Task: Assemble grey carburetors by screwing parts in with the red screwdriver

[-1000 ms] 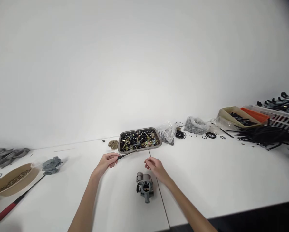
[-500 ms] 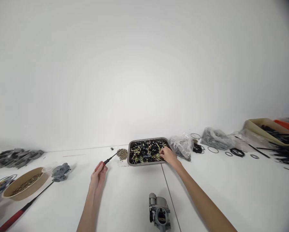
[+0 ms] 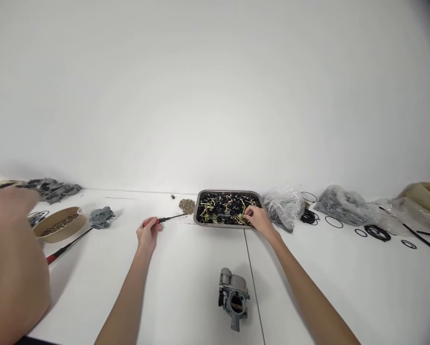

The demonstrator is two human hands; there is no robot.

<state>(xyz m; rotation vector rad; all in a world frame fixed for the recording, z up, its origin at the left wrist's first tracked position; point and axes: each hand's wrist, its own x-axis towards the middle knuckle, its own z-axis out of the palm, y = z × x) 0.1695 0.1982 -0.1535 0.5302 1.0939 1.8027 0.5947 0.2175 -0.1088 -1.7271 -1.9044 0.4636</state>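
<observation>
My left hand (image 3: pixel 148 232) is closed round the red handle of a screwdriver (image 3: pixel 164 219), whose dark shaft points right toward a small pile of brass-coloured screws (image 3: pixel 187 206). My right hand (image 3: pixel 257 216) reaches into the right end of a metal tray (image 3: pixel 232 226) filled with black and brass-coloured small parts. Its fingers are pinched together among the parts; what they hold, if anything, is too small to make out. Nearer to me, between my forearms, a grey metal carburetor (image 3: pixel 234 298) stands on the white table.
At left, a co-worker's arm (image 3: pixel 17 268) reaches over the table near a tan bowl (image 3: pixel 71 230) of small brass pieces, a grey casting (image 3: pixel 101 217) and another screwdriver (image 3: pixel 67 247). Plastic bags (image 3: pixel 282 208) of parts and black rings (image 3: pixel 377 233) lie right of the tray.
My view has shifted, so the table things sit higher in the picture. The screwdriver in my left hand now lies flatter. A co-worker's arm has come in at the left.
</observation>
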